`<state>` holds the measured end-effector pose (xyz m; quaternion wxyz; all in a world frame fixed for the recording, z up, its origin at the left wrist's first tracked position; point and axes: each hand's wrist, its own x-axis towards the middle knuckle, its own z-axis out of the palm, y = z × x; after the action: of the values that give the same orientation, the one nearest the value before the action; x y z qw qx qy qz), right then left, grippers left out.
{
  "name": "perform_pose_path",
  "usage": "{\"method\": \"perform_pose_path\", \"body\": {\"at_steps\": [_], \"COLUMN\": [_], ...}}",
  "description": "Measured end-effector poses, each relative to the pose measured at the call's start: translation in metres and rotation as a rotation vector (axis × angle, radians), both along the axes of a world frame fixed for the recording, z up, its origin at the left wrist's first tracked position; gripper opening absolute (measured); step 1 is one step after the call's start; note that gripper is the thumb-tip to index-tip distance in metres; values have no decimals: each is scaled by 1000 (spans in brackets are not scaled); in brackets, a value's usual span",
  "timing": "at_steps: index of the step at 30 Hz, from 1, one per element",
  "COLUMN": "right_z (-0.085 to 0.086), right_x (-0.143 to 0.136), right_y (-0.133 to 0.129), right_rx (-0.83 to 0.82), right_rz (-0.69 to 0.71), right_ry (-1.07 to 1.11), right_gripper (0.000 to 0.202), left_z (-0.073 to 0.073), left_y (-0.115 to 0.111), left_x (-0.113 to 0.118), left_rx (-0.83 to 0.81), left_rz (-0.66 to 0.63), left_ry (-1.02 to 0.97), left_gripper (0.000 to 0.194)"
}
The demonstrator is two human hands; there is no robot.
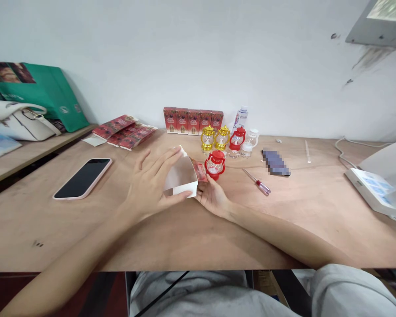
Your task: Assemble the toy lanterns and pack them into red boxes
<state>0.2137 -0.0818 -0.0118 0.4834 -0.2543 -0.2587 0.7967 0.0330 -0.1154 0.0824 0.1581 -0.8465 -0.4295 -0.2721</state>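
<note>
In front of me is a small carton box (181,174), tilted, with its white inside facing me and a strip of red print on its right side. My left hand (152,182) spans its left side, fingers along the upper edge and thumb on the lower white flap. At the right end, my right hand (213,196) grips the box, thumb up and fingers partly hidden behind it. Just above that thumb stands a red toy lantern (215,164) with a clear globe.
Behind are gold lanterns (207,138), another red lantern (237,138), a white lantern (251,140), a bottle (240,116) and upright red boxes (193,122). Flat cartons (132,135) and a phone (83,178) lie left; a screwdriver (259,182) and a blurred dark item (276,162) lie right.
</note>
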Motion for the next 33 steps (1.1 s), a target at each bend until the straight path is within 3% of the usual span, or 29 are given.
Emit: {"method": "perform_pose_path", "body": {"at_steps": [2,7,9,12,17,20,22,24,26,28,30,33], "right_z": [0,2,2,3,16,32,46,59,66,66,61,50], "right_x": [1,2,5,13,30,41,51,62,73,81,86,88], "right_y": [-1,0,3,7,0,-4,3,17,35,50,59,60], "right_rx": [10,89,163,364,905,1135,1210,1221,1174,1112,1095,1116], "right_rz": [58,360,356,174,-87,-319,-493,-590,-509,-291,-141,-93], "right_ry": [-12,-162,-275,-661,-1408,-1581,-1604,-1621,-1590,-1520,-1419,-1281], "right_gripper": [34,39,36,35,37,28,25,35,59,75,79,71], "left_z": [-1,9,16,26,42,51,55,56,56,55,54,53], "left_y": [3,13,17,24,38,46,50,54,58,61,63,66], "left_x": [-2,-12,-17,-21,-15,-5,4,13,21,28,31,30], "left_rx": [-32,-200,-283,-358,-465,-535,-548,-525,-486,-449,-435,-448], "left_rz": [10,-33,-39,-44,-95,-119,-175,-228,-225,-169,-131,-149], "left_ry": [-26,-58,-26,73,189,243,280,321,356,374,380,346], "left_gripper": [77,82,83,82,75,71,69,68,68,68,69,68]}}
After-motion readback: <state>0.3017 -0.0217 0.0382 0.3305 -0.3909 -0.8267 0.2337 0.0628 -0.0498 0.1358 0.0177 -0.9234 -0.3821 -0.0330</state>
